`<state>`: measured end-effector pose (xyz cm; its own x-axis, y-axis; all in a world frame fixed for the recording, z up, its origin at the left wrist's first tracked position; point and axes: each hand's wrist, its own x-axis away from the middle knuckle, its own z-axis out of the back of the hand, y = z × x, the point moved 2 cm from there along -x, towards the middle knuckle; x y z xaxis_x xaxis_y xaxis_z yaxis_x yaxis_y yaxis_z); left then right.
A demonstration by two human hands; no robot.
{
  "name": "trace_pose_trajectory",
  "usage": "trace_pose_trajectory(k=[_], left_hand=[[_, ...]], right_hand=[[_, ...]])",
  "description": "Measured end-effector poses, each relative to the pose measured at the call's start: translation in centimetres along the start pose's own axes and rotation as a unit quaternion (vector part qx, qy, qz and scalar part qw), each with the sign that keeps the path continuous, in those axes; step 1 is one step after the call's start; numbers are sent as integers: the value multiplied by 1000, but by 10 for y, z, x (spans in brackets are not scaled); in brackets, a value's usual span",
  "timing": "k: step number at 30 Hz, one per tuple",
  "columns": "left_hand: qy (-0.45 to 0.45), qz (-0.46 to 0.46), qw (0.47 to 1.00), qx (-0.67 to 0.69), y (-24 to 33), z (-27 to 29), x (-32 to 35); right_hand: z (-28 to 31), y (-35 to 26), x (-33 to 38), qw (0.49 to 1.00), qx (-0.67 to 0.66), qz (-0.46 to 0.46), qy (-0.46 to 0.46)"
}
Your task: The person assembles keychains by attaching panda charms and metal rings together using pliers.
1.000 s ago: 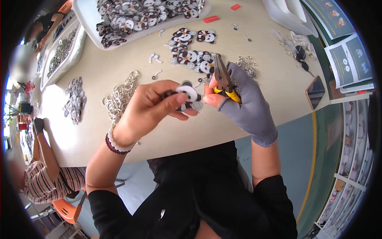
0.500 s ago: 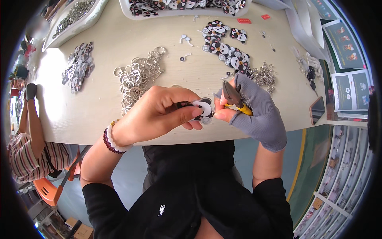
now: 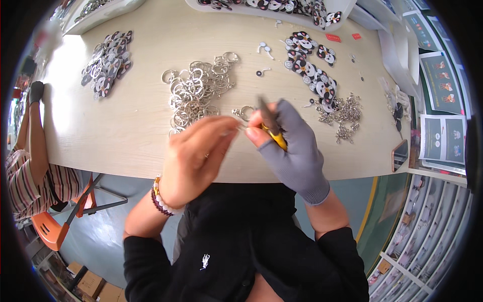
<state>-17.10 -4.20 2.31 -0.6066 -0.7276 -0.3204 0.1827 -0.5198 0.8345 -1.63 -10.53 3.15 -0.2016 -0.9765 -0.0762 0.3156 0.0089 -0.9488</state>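
Note:
My right hand [image 3: 297,146], in a grey fingerless glove, grips small pliers [image 3: 275,135] with yellow handles, their dark jaws pointing away from me and blurred. Its bare thumb and forefinger meet the fingertips of my left hand [image 3: 193,151]. The left fingers are bent and pressed together, smeared by motion. Between the fingertips shows a thin pale sliver; what it belongs to is hidden. Just beyond them is a single split key ring [image 3: 246,112] with a bit of chain. A heap of key rings [image 3: 193,93] lies to the far left of the hands.
Panda charms lie in a left pile [image 3: 105,65] and a right pile [image 3: 314,73]. Small metal findings [image 3: 342,116] are heaped at right. White bins [image 3: 332,24] stand at the back. A phone [image 3: 400,155] rests near the right edge. Another person's arm [image 3: 34,121] is at far left.
The view has shifted, so the table items sit further right. The panda charm that showed in my left fingers is out of sight. My hands have come together; the pliers stay in my right hand.

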Motion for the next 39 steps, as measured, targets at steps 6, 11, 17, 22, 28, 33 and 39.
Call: trace_pose_trajectory(k=[6,11,17,22,28,33,39], left_hand=[[167,133,976,50,-21,20,15],[134,135,978,83,-22,19,18],[98,105,986,84,-15,3,22],[65,54,990,112,-7,-16,14],[58,9,995,80,-1,-24,8],[54,-10,997,63,1,-25,9],[53,-17,996,67,2,-25,11]], right_hand=[[4,15,-26,873,454,144,-105],[8,10,-32,860,471,128,-147],[33,-2,-27,971,197,-8,-133],[41,-7,-15,987,-130,-46,-87],[46,-15,-13,979,-174,-30,-106],[50,-17,-11,978,-166,-49,-119],[45,-22,-11,982,-146,-50,-107]])
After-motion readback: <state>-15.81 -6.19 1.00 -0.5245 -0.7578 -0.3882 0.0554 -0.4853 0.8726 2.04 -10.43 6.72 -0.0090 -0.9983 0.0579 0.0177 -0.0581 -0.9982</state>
